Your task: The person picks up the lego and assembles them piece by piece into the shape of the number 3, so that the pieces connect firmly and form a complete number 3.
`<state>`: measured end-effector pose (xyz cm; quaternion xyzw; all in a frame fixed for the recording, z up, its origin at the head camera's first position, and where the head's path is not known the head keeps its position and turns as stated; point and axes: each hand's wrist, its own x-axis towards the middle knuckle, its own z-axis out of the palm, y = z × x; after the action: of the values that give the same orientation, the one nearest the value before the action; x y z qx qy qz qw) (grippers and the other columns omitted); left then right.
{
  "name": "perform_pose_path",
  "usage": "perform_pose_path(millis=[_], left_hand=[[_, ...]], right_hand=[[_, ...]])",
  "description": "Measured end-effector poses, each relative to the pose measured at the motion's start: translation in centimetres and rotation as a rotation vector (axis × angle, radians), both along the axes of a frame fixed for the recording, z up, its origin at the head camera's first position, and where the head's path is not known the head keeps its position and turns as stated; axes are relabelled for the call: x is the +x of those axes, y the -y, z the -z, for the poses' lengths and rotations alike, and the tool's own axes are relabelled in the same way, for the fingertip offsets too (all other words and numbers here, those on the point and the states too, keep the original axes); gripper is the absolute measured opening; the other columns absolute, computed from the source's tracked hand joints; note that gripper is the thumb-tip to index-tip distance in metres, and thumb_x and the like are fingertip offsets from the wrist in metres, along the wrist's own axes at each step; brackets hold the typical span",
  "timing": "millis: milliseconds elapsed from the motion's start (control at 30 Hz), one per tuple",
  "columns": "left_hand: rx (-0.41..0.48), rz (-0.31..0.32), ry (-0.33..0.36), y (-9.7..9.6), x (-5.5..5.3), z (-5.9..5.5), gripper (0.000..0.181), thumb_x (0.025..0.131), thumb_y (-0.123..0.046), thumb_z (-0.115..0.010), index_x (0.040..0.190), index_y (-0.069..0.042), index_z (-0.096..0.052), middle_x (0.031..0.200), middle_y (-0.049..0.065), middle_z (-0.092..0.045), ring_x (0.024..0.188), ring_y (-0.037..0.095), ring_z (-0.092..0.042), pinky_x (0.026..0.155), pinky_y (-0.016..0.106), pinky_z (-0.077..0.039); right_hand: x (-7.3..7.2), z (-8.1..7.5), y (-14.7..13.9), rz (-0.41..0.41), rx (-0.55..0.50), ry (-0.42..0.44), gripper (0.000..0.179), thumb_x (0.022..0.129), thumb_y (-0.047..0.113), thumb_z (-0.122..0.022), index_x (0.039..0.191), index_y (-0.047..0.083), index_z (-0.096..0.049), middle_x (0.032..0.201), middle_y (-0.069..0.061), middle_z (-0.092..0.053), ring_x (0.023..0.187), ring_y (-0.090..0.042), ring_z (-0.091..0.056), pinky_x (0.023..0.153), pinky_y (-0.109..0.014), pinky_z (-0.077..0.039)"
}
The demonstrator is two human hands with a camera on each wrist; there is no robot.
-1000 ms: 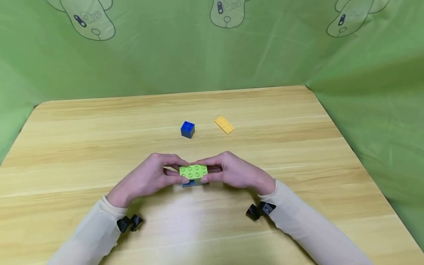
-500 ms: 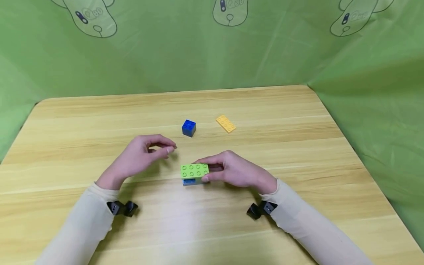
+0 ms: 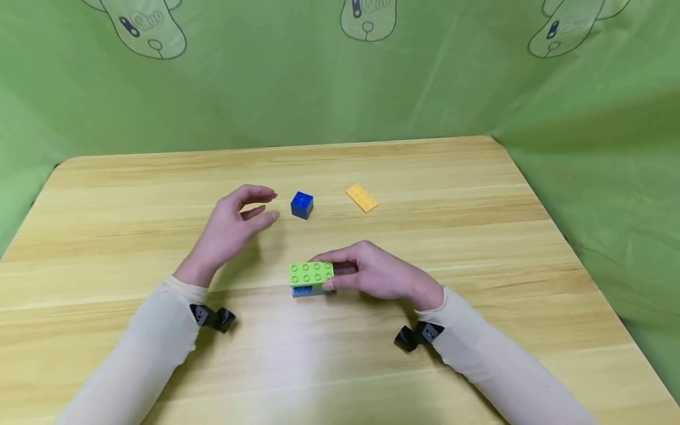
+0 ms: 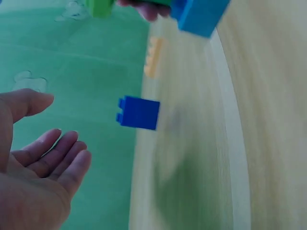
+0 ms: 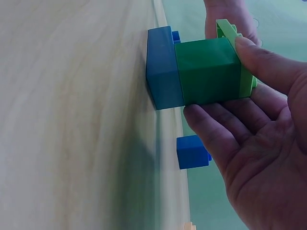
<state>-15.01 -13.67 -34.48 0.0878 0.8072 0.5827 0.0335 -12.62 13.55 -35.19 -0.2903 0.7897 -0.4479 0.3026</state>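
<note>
My right hand (image 3: pixel 379 273) grips the right end of a stack of toy building bricks on the table. A light green plate (image 3: pixel 310 274) tops the stack, a dark green brick (image 5: pixel 208 72) sits in the middle, and a blue brick (image 5: pixel 164 69) forms the base. Thumb and fingers press on opposite sides. My left hand (image 3: pixel 228 227) hovers with parted fingers just left of a dark blue square brick (image 3: pixel 301 205), not touching it. In the left wrist view that brick (image 4: pixel 139 113) stands beyond the fingers, studs up.
A thin yellow-orange plate (image 3: pixel 361 198) lies to the right of the dark blue brick. The wooden table (image 3: pixel 451 177) ends at a green curtain (image 3: pixel 265 88) behind and on both sides. Small black devices (image 3: pixel 212 319) are strapped to both wrists.
My left hand has let go of the stack's left end and moved away from me, up to the dark blue brick. The right hand has stayed on the stack.
</note>
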Motion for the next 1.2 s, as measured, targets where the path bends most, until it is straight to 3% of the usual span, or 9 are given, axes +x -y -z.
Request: perform_pose_path(millis=[233, 433, 633, 867, 1200], left_hand=[[-0.064, 0.046, 0.032, -0.3, -2.3, 0.9, 0.055, 0.091, -0.009, -0.071, 0.138, 0.006, -0.046, 0.137, 0.019, -0.051, 0.128, 0.029, -0.047, 0.106, 0.034, -0.040], [-0.090, 0.103, 0.079, -0.8, -3.8, 1.0, 0.056, 0.090, -0.010, -0.072, 0.138, 0.005, -0.047, 0.138, 0.018, -0.051, 0.130, 0.030, -0.046, 0.107, 0.032, -0.040], [-0.092, 0.118, 0.146, -1.5, -4.7, 0.9, 0.055, 0.090, -0.010, -0.073, 0.138, 0.003, -0.049, 0.140, 0.018, -0.051, 0.130, 0.029, -0.047, 0.107, 0.032, -0.039], [-0.079, 0.150, 0.170, -2.3, -5.8, 1.3, 0.058, 0.089, -0.010, -0.074, 0.140, 0.000, -0.048, 0.141, 0.014, -0.050, 0.128, 0.029, -0.050, 0.105, 0.037, -0.042], [-0.169, 0.209, 0.190, -2.3, -6.9, 1.3, 0.059, 0.087, -0.008, -0.076, 0.139, -0.003, -0.050, 0.142, 0.009, -0.050, 0.131, 0.031, -0.045, 0.109, 0.039, -0.037]], right_hand=[[0.2, 0.3, 0.0, -0.009, -0.029, 0.041, 0.044, 0.092, 0.016, -0.071, 0.135, 0.016, -0.061, 0.112, 0.009, -0.069, 0.099, -0.012, -0.064, 0.086, -0.029, -0.053], [0.2, 0.2, 0.0, -0.006, -0.029, 0.030, 0.044, 0.092, 0.017, -0.071, 0.134, 0.017, -0.061, 0.111, 0.009, -0.069, 0.097, -0.011, -0.064, 0.084, -0.029, -0.053], [0.1, 0.1, -0.1, -0.001, -0.048, 0.055, 0.045, 0.092, 0.013, -0.071, 0.135, 0.014, -0.060, 0.115, 0.006, -0.069, 0.104, -0.012, -0.065, 0.089, -0.028, -0.053], [0.2, 0.0, -0.5, 0.012, -0.026, 0.033, 0.045, 0.092, 0.015, -0.072, 0.135, 0.015, -0.060, 0.114, 0.007, -0.069, 0.103, -0.012, -0.065, 0.087, -0.028, -0.053], [0.0, 0.2, -0.1, -0.005, -0.043, 0.045, 0.045, 0.092, 0.014, -0.071, 0.136, 0.014, -0.059, 0.116, 0.006, -0.069, 0.105, -0.012, -0.065, 0.089, -0.028, -0.052]])
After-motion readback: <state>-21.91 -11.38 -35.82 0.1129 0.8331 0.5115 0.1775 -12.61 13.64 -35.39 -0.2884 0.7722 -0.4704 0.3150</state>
